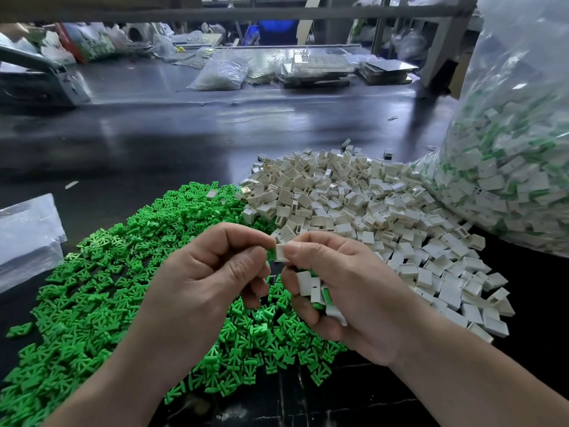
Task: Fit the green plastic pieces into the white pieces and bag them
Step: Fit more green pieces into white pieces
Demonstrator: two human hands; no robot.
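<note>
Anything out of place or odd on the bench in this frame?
One white piece lies on the far edge of the green pile, apart from the white pile. Otherwise nothing stands out.

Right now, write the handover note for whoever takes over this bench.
Left hand pinches a green piece against the white piece that the right hand pinches; the right palm also holds a few more pieces.
Green pile lies front left, white pile beside it to the right, bag of fitted pieces far right.
Done: bag well filled.
Left: finish this fit, work through both piles, bag them.
</note>
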